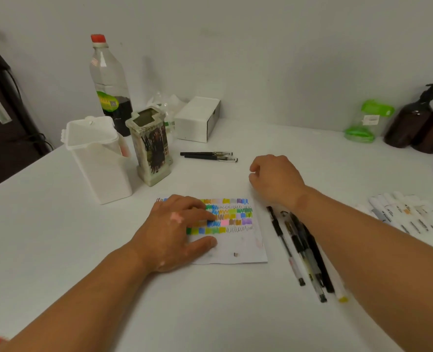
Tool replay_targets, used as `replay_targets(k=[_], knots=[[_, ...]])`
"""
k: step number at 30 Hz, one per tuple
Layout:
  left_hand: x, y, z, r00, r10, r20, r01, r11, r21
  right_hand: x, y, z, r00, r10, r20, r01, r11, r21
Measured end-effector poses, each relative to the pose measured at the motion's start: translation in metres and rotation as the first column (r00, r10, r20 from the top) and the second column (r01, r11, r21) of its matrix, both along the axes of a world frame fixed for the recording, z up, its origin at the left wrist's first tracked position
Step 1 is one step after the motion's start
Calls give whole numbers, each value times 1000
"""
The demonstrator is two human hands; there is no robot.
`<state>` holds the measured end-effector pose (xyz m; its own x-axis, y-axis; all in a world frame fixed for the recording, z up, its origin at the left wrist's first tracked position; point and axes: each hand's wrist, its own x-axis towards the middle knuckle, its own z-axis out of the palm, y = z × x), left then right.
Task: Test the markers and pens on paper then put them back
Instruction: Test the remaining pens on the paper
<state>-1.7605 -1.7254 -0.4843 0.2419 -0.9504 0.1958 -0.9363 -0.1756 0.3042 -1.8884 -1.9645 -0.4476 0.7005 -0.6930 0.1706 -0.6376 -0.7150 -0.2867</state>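
My left hand (177,229) flat on the paper (238,246) — my right hand (273,179) loosely curled, empty, near two pens (209,156).

Bare table (210,308) lies open near me, between my forearms. My left hand (177,229) lies flat on the paper (240,242) and covers its left half. Behind the sheet a free strip runs up to two black pens (207,156); my right hand (273,179) hangs there, fingers curled. Loose pens (299,250) lie just right of the paper under my forearm, and a row of markers (413,217) bars the far right. At back left the white bin (98,156) and pen holder (153,146) stand side by side, no gap showing between them.
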Motion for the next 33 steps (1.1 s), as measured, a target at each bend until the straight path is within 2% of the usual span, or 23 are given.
replay_targets(k=[3,7,13,18,20,22,25,28,33], knots=[[2,0,-4,1000,6,1,-6,1000,-21,35,-20,-2,996,82,-44,-82,997,8],[3,0,-6,1000,8,-22,-8,999,-41,67,-25,-6,991,131,-11,-131,991,-14],[2,0,-5,1000,5,-27,-6,999,-36,67,-21,-4,986,163,-17,-163,986,30],[-3,3,-4,1000,2,-17,-2,1000,-19,26,-6,17,943,228,-242,-192,968,163],[-6,4,-3,1000,-5,-16,5,1000,-18,3,3,26,974,181,-138,-139,953,269],[-11,5,-1,1000,-15,-15,15,1000,-16,-23,15,34,991,62,121,-111,887,449],[-18,3,3,999,-32,-1,32,999,1,-56,38,42,913,-94,397,-198,749,632],[-23,-1,7,998,-57,24,56,997,47,-74,59,40,835,-165,526,-317,637,703],[-25,-15,16,996,-86,35,82,991,108,-78,73,30,693,-313,650,-413,567,713]])
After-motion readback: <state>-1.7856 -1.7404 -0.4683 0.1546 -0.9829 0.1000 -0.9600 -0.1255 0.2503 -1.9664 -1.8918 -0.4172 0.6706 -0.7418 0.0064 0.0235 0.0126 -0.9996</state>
